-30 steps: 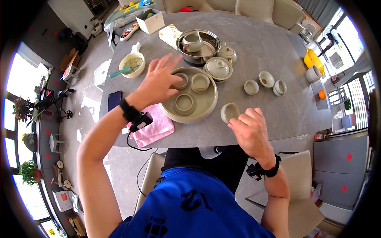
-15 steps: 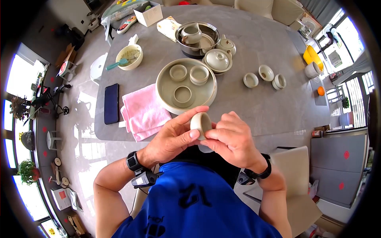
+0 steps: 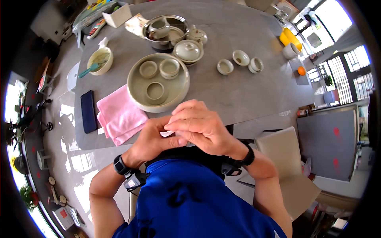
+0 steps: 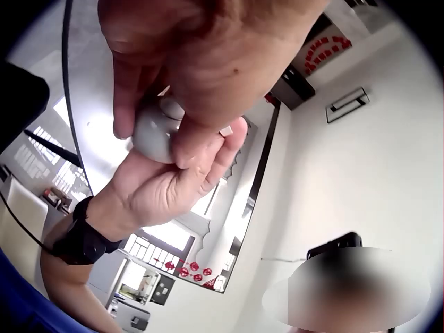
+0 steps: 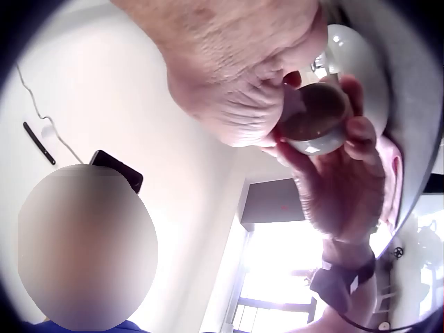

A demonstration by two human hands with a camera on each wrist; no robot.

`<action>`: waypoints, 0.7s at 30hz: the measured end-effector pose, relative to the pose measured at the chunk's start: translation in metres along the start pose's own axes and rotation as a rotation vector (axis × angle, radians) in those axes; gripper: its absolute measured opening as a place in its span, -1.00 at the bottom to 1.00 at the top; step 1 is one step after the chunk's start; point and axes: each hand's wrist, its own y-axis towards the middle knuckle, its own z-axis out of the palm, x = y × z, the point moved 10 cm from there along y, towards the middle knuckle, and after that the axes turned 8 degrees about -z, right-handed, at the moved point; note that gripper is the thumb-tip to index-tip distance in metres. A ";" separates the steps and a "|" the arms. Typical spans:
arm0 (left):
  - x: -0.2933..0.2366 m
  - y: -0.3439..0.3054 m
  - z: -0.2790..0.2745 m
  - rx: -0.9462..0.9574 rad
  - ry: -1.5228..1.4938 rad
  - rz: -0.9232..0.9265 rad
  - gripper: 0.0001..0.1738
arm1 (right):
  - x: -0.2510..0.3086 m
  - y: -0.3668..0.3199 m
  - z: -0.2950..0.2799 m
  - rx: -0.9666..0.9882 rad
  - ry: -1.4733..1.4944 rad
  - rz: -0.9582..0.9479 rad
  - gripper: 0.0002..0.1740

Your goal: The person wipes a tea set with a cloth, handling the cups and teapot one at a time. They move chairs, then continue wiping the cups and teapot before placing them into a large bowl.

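Both hands are together just off the table's front edge, around a small pale glazed teacup (image 5: 316, 114). My left hand (image 3: 152, 137) holds it with bent fingers and thumb. My right hand (image 3: 208, 131) curves over the cup from the other side, fingers at its rim. In the head view the fingers hide most of the cup. The left wrist view shows its rounded outside between the hands, and the right wrist view its shaded, brownish inside. Just beyond the hands stands a wide ceramic basin (image 3: 176, 85) holding several more cups.
A pink towel (image 3: 121, 119) and a phone (image 3: 88, 111) lie left of the basin. Behind it are a lidded bowl (image 3: 187, 50), a teapot (image 3: 197, 35) and a metal pot (image 3: 182, 24). A food bowl (image 3: 108, 65) stands left, small cups (image 3: 225, 66) right.
My left hand has come back from over the basin to the cup in my right hand. Both hands have drawn together, and the cup has turned. The head view has shifted.
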 end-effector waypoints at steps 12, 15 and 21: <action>-0.010 0.001 0.021 0.221 -0.490 -0.022 -0.19 | -0.023 -0.036 -0.017 -0.276 0.225 0.237 -0.62; -0.006 0.007 0.016 0.132 -0.549 -0.015 -0.12 | -0.021 -0.037 -0.023 -0.304 -0.003 0.219 -0.61; -0.001 0.013 0.000 0.110 -0.577 0.034 -0.31 | -0.009 -0.034 -0.030 -0.374 -0.210 0.097 -0.69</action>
